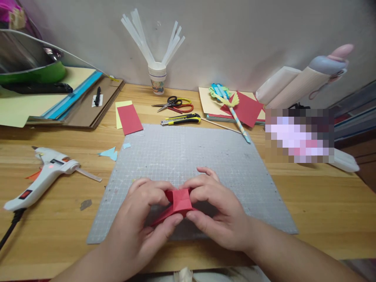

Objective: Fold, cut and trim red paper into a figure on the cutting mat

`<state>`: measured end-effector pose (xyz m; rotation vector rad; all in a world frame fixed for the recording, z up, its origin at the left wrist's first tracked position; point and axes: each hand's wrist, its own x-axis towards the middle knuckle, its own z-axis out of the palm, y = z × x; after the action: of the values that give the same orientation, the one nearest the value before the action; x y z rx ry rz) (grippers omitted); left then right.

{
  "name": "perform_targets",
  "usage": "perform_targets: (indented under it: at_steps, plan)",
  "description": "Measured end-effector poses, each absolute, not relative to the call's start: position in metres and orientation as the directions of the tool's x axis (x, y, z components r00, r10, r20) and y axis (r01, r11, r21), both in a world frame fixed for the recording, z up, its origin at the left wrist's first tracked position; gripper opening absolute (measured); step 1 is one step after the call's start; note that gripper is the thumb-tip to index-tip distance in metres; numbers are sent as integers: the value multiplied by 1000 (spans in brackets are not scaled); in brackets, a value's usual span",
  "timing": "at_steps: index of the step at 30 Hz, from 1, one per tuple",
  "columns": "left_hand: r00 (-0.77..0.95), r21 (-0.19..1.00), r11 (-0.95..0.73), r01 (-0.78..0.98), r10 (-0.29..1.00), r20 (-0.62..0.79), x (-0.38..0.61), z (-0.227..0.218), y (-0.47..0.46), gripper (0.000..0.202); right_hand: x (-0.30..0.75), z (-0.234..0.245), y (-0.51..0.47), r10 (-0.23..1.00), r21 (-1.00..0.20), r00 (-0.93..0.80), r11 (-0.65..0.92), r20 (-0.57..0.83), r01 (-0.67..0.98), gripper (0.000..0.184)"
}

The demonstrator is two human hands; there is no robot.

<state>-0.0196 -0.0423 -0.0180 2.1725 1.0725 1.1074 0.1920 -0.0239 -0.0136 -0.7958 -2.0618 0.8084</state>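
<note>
Worktop: brown wood; from far off I see it reach back to the gray wall.
Left hand: I see its fingers bent in, with a narrow gap, holding the left side of the folded red paper, thumb at the near edge.
Right hand: its fingers are narrow too, holding the right side of the same paper, and the little finger pokes out.
Folded red paper: between both hands, over the near part of the gray mat; I cannot tell if it touches the mat.
Glue gun: white, lying left of the mat, with a black cord and a clear stick poking out.
Blue scraps: a big bit by the mat's left edge, a tiny bit on it.
Red card: on top of a yellow card, by the mat's far left corner.
Cutter: yellow and black, just past the mat, with the scissors behind it.
Paper flower: to the right, its striped stem leaning down to the mat.
Cups: stacked near the wall, full of long clear sticks.
Green pot: far left, on piled sheets.
</note>
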Motion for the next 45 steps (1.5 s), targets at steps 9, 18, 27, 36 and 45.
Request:
perform_targets:
  at_steps: [9, 18, 27, 36, 45]
  plan:
    - [441, 650, -639, 412, 764, 471, -16, -2, -41, 24, 192, -1, -28, 730, -707, -541, 635, 418, 311, 15]
    - [275, 703, -580, 411, 815, 510, -4, 17, -25, 17, 186, 14, -25, 872, -840, -212, 484, 440, 247, 18]
    - [255, 737, -552, 389, 834, 490, -5, -5, -25, 21, 179, -11, -26, 924, -917, -171, 368, 342, 151, 10]
    - [337, 720, -573, 392, 817, 467, -8, -3, -21, 19, 183, -10, -21, 906, -881, -200, 413, 373, 230, 6]
    - [248, 865, -410, 290, 905, 346, -3, -5, -29, 23, 182, -8, -27, 878, -871, -251, 455, 406, 183, 15]
